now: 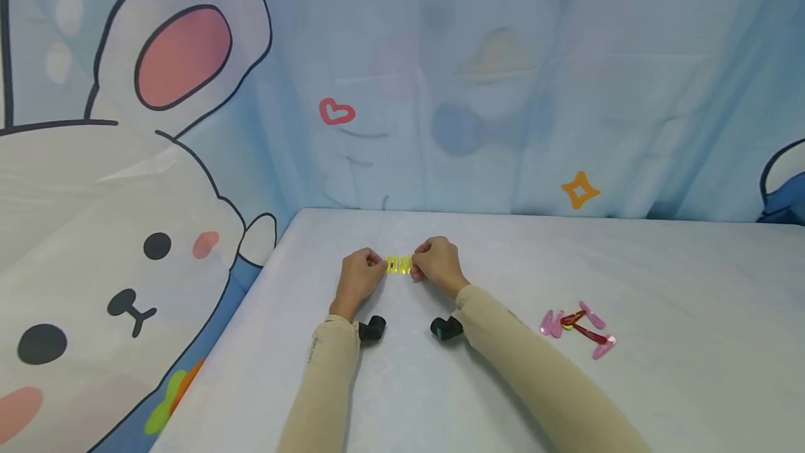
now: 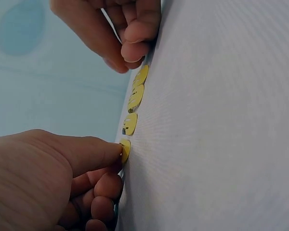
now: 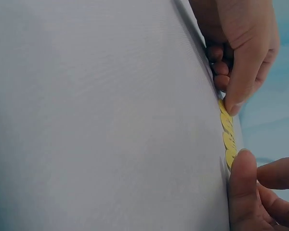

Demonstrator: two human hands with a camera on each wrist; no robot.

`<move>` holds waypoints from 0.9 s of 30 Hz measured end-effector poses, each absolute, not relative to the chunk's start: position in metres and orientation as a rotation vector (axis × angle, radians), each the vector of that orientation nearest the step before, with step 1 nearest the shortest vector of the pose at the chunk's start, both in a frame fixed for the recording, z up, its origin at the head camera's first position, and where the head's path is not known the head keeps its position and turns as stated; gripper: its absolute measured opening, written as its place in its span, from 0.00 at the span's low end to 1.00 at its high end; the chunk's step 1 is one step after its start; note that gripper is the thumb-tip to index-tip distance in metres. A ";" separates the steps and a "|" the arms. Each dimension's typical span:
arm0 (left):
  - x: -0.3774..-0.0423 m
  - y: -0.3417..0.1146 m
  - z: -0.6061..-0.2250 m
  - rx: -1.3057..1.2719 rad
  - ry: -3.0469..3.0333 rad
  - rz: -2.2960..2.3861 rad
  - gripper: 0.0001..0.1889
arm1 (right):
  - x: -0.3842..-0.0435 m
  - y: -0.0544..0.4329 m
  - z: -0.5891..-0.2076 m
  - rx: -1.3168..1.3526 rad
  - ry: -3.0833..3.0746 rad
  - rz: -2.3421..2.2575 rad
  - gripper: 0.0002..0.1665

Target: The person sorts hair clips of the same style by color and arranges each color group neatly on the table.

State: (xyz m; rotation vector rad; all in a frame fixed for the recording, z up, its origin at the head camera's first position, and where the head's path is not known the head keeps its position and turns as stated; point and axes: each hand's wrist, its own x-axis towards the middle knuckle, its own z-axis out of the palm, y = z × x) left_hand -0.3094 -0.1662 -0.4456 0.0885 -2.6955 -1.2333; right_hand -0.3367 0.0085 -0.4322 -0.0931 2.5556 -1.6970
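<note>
Several yellow snap hair clips [image 1: 399, 264] lie side by side in a short row on the white-covered table, between the two hands. My left hand [image 1: 361, 275] is at the row's left end. In the left wrist view its thumb and forefinger pinch the nearest yellow clip [image 2: 125, 150]. At the other end, my right hand [image 1: 440, 264] has curled fingers and grips the last clip, mostly covered by the fingertips. The right wrist view has the right thumb [image 3: 244, 163] against the end of the row, where yellow clips [image 3: 229, 141] stretch toward the left hand.
To the right on the table [image 1: 692, 285] lies a loose cluster of pink clips [image 1: 592, 315] and dark red clips [image 1: 590, 333]. Black wrist cameras [image 1: 446, 328] stick out from both wrists. A blue cartoon-print curtain [image 1: 402, 89] hangs behind the table's far edge.
</note>
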 end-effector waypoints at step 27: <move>-0.307 -0.166 -0.446 0.081 -2.692 -1.253 0.06 | -0.279 0.128 -0.396 -0.379 2.527 -1.727 0.29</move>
